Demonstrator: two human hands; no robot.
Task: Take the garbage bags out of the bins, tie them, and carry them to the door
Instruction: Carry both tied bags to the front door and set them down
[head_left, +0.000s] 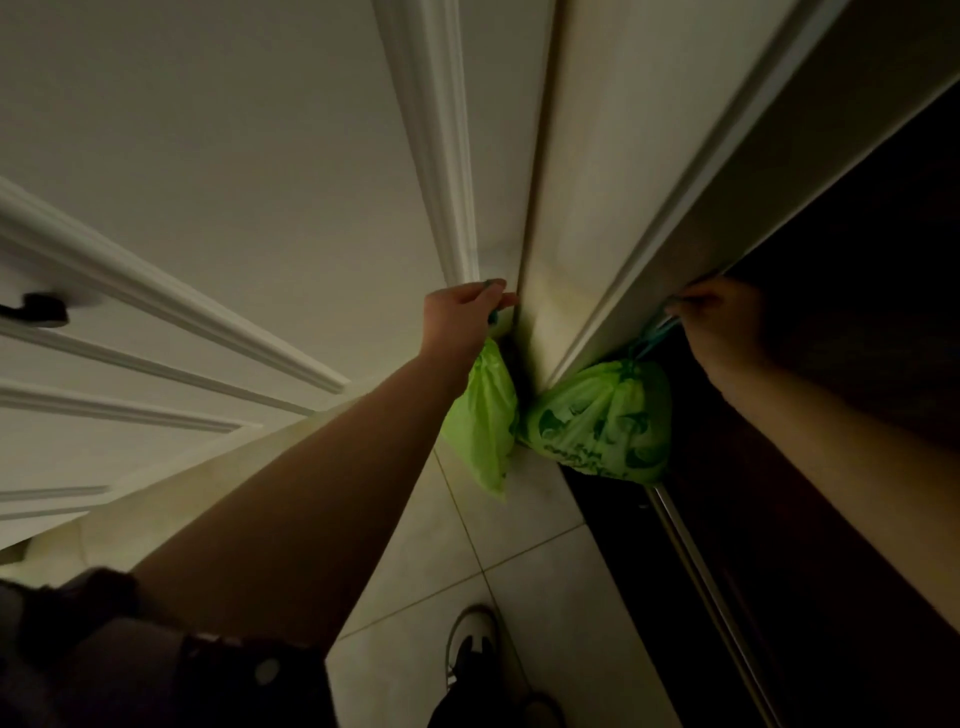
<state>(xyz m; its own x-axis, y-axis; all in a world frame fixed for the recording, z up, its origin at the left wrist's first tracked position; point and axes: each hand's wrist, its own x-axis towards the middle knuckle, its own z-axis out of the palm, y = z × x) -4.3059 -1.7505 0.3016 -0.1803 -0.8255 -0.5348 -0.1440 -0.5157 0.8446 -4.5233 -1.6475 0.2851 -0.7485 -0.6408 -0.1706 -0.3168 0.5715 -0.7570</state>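
A: Where do the bags sit against the doorway?

B: Both hang straight down below the hands, long axis vertical, just off the tiled floor (524, 566) at the foot of the white door frame (561, 218). The frame post stands between them, with the panelled door (156, 322) to the left and a dark opening to the right.

A: Which bag is bigger?

B: The right garbage bag (602, 421), a full, rounded green sack with darker printing, cinched at the neck by a teal drawstring. It looks to touch or nearly touch the floor beside the post; I cannot tell which.

A: And the other?

B: The left garbage bag (483, 426) is slimmer, plain light green, limp, clear of the floor.

A: The hands?

B: The left hand (462, 312) is closed around its bag's top. The right hand (722, 322) pinches the drawstring loops. Each hand is directly above its own bag, so setting down likely means lowering straight, one either side of the post.
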